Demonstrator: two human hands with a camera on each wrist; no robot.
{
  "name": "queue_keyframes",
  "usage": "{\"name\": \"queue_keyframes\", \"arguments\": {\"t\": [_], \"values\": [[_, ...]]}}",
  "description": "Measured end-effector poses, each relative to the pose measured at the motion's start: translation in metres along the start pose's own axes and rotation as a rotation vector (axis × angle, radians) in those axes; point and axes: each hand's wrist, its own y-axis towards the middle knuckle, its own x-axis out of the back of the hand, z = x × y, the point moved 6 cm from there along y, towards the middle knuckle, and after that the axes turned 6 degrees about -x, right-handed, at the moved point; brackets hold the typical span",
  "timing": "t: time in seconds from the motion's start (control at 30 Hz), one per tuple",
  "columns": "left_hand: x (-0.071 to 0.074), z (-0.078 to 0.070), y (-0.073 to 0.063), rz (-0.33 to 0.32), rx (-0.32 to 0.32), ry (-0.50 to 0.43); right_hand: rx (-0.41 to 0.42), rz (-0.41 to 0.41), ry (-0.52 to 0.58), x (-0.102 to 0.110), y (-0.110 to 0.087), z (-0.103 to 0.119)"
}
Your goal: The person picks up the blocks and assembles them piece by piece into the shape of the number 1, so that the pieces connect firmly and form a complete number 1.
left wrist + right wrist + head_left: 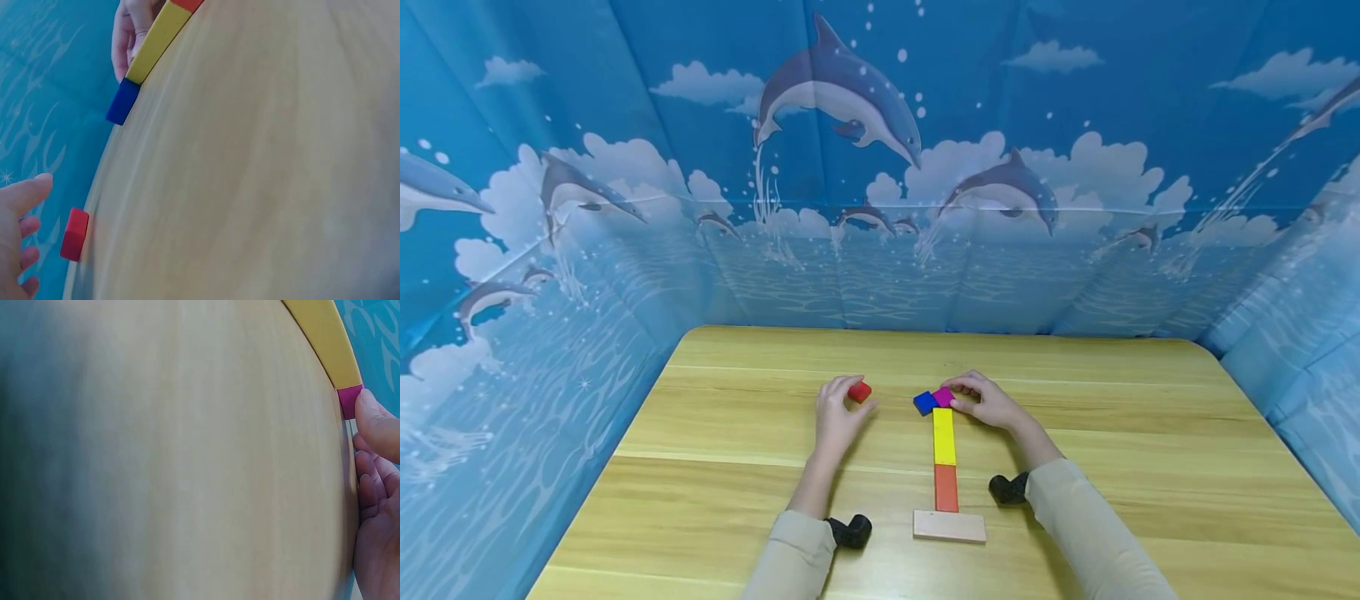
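Note:
My left hand (837, 412) is beside a small red block (860, 392), its thumb and fingers spread around it. In the left wrist view a gap shows between the fingers and the red block (75, 235). The thumb and index finger of my right hand (992, 403) pinch a magenta block (943, 397). That block touches a blue block (926, 403), both set at an angle at the far end of a yellow block (943, 436). In the right wrist view the thumb presses on the magenta block (350, 402).
Below the yellow block, an orange-red block (946, 488) continues the column down to a pale wooden block (949, 527) lying crosswise. All lie on a wood-grain table (715, 500). A dolphin-print curtain (865, 275) hangs behind the table and at both sides.

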Motion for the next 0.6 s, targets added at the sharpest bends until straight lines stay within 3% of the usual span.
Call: {"name": "queue_keyframes", "arguments": {"t": [0.33, 0.6], "values": [[0.007, 0.014, -0.007, -0.017, 0.083, 0.008, 0.003, 0.001, 0.004, -0.001, 0.000, -0.001], [0.007, 0.020, -0.010, -0.024, 0.137, 0.065, 0.002, 0.000, 0.000, 0.000, -0.001, 0.000]]}}
